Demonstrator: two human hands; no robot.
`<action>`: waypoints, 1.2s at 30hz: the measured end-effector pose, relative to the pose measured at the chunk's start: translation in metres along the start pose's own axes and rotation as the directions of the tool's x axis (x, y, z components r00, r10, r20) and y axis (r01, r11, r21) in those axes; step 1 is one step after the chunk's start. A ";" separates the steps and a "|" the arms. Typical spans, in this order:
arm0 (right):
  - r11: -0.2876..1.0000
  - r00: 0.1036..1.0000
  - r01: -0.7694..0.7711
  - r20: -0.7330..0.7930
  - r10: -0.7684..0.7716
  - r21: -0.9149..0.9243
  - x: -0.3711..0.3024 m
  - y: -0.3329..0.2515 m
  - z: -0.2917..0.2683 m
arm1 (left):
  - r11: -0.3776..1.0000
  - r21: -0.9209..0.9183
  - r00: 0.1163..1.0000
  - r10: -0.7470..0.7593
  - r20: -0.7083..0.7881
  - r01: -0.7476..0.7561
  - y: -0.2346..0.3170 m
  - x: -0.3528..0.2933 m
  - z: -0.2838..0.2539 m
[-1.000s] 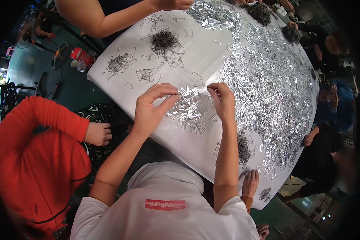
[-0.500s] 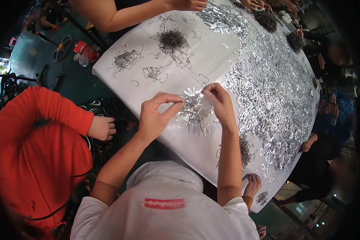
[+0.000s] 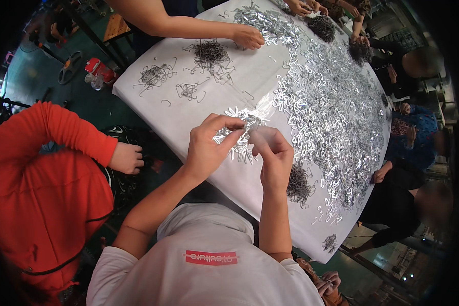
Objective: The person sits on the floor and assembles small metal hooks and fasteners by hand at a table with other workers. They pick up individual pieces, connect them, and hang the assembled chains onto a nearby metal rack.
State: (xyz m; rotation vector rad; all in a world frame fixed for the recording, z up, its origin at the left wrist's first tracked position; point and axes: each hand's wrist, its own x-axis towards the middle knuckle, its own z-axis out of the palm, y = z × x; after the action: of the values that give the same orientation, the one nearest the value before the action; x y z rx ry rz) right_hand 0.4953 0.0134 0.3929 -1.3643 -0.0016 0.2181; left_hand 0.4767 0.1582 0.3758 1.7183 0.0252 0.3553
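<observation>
My left hand is closed in a pinch, thumb and forefinger pressed together. My right hand is also pinched, its slightly blurred fingertips meeting the left ones. Whatever sits between the fingers is too small to make out. Just beneath them, a small heap of shiny silver metal hooks lies on the white-covered table. Beyond my fingers is a single bent wire piece. Close to my right wrist rests a dark pile of bent wire pieces.
A broad spread of silver hooks covers the table's right side. Dark wire piles lie at the far left. A co-worker's arm reaches in from the top. A person in red sits on my left. Others work along the far edge.
My right hand has come left to meet my left fingertips. The co-worker's hand at the top has come nearer over the table. Another hand at lower right has left the table edge.
</observation>
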 end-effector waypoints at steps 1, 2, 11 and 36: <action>0.999 1.000 0.027 -0.013 -0.027 0.023 -0.001 0.002 0.002 | 0.999 0.008 0.999 0.043 -0.020 -0.043 0.000 0.000 0.002; 0.998 0.998 0.048 -0.028 -0.047 0.042 -0.001 0.003 0.004 | 0.996 0.021 0.995 0.087 -0.039 -0.086 0.000 0.000 0.005; 0.974 0.975 0.196 -0.124 -0.183 0.109 0.003 0.013 0.008 | 0.974 0.074 0.974 0.219 -0.054 -0.215 -0.008 0.000 0.020; 0.966 0.923 0.258 -0.295 -0.247 0.000 0.011 0.019 -0.041 | 0.941 0.284 0.929 -0.259 0.264 0.182 -0.116 0.074 0.054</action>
State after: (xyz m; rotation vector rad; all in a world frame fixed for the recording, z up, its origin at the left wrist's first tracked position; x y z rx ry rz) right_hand 0.5081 -0.0215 0.3650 -1.3316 0.0740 -0.2027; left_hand 0.5818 0.1435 0.2729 1.9862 0.0472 -0.0843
